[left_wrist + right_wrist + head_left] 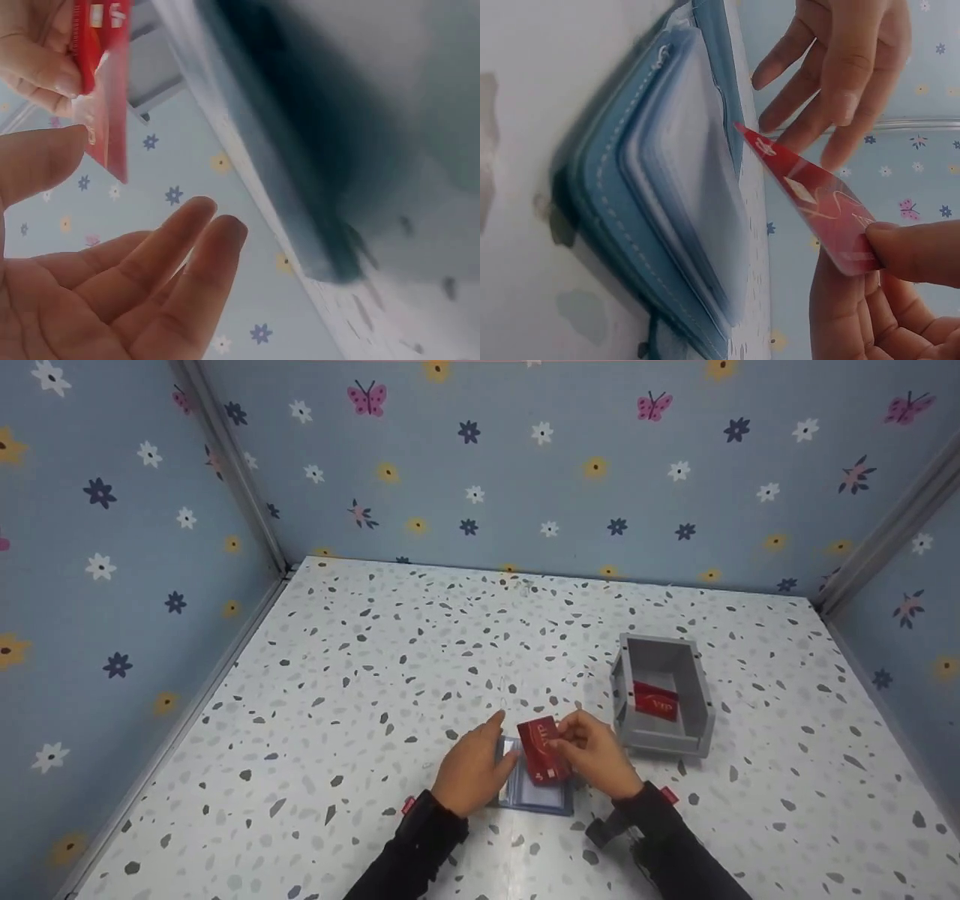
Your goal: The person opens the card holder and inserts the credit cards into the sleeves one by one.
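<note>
Red card (541, 754): at the lower centre of the head view, tilted, held over the blue card wallet (546, 799), which lies open on the counter (360, 675) with its clear sleeves (697, 172) showing. Right hand (600, 754) pinches the card near one end, thumb on the printed face, curled fingers behind. Left hand (469, 769) is at the wallet's left side, fingers extended and loosely spread, holding nothing. The left wrist view is blurred near the wallet, so I cannot tell whether this hand touches it.

Handling, judged by eye: card light, thin, stiff with some spring; the glossy face probably slips under a dry or loose pinch. Best hold is by the short end or a long edge, leaving the opposite end free. Wallet looks soft, with a stitched border; its sleeves look limp and likely to cling or buckle. Steady it by the border.

Surface: white counter with grey speckles, apparently flat and hard. Grey bin (664, 742) stands right of centre in the head view, a second red card (655, 701) inside, leaning against the wall. Room: pale blue panels (510, 495) printed with flowers and butterflies, metal posts (232, 465) at the corners. Black sleeves (420, 855) enter from the bottom of the frame.
</note>
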The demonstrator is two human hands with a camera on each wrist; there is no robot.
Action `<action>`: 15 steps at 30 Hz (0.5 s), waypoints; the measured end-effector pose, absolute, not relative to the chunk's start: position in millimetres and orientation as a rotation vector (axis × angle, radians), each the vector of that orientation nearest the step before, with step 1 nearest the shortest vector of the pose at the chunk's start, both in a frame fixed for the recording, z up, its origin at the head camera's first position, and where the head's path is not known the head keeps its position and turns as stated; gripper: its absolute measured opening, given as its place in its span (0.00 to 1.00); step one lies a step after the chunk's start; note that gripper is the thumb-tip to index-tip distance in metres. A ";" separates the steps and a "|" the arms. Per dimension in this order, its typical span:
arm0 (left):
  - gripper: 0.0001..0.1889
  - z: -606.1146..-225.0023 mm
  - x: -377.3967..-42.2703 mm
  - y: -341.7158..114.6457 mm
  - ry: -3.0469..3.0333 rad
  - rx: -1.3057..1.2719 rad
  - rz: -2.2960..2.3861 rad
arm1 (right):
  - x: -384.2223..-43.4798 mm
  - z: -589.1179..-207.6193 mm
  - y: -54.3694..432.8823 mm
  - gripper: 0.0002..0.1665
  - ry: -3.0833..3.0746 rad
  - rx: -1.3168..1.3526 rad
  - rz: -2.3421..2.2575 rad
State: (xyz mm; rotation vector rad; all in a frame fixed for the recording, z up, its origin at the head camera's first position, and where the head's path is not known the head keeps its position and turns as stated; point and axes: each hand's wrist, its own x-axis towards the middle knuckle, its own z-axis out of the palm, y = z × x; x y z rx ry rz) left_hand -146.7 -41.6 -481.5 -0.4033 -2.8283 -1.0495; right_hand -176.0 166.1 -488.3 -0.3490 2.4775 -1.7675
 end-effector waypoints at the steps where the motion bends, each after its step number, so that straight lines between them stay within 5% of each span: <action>1: 0.34 -479.9 -148.2 -40.6 -2.827 -0.408 -1.088 | -176.0 -488.2 166.1 0.11 2.480 -0.341 -1.764; 8: 0.34 -478.1 -159.6 -32.0 -2.795 -0.415 -1.470 | -174.8 -487.4 166.9 0.12 2.442 -0.374 -1.796; 15: 0.24 -481.7 -161.4 -27.3 -2.739 -0.433 -1.611 | -174.7 -488.5 167.2 0.13 2.415 -0.391 -1.817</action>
